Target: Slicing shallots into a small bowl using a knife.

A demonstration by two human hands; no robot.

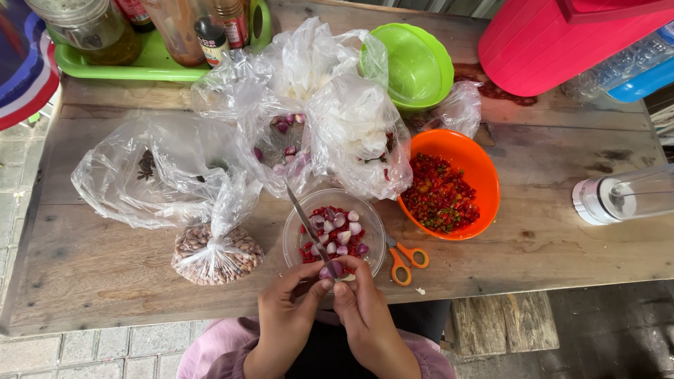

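My left hand [286,312] and my right hand [365,316] meet at the table's near edge, just below a clear glass bowl [291,242]. A small purple shallot [332,269] sits between the fingertips, pinched by my left hand. My right hand appears to grip a thin knife [305,221]. Its blade slants up and to the left over the bowl, and its handle is hidden in the fingers. The bowl holds peeled shallots and red chilli pieces.
An orange bowl [484,175] of chopped chilli and orange-handled scissors [405,260] lie right of the glass bowl. A bag of peanuts [214,256] and clear plastic bags [309,112] lie to the left and behind. Farther back are a green bowl [414,63] and a green tray [140,67] of bottles. A blender jar [625,196] lies at the right.
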